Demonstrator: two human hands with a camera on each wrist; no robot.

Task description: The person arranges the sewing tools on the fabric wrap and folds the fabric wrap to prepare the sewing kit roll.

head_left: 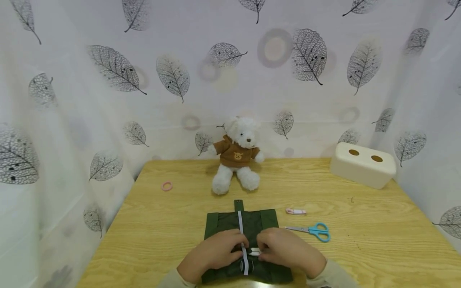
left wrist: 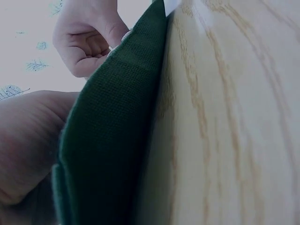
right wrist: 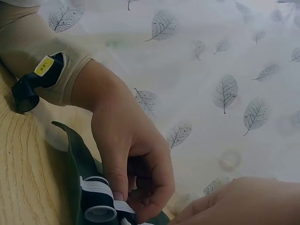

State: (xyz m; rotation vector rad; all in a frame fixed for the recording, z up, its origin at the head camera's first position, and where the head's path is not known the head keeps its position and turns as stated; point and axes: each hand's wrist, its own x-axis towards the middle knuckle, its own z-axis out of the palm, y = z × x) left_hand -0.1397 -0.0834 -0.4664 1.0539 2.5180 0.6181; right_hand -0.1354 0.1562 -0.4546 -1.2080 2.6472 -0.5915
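Observation:
A dark green fabric organizer [head_left: 230,221] lies spread out, with a white elastic strap [head_left: 240,221] running down its middle. My left hand [head_left: 217,251] pinches the strap between thumb and finger; in the right wrist view, the thumb of that hand [right wrist: 133,140] presses at the band. My right hand [head_left: 284,248] holds a small white item [head_left: 255,252] with a dark end beside the strap; its kind cannot be told. Below, a dark spool with a white rim [right wrist: 101,213] sits under the strap. The organizer's raised edge [left wrist: 112,103] partly hides both hands in the left wrist view.
Right of the organizer lie blue-handled scissors [head_left: 318,231] and a small pink-and-white item [head_left: 296,211]. A white teddy bear [head_left: 235,156] in a brown top sits behind. A cream box [head_left: 361,166] stands at back right, a pink ring [head_left: 167,186] at left.

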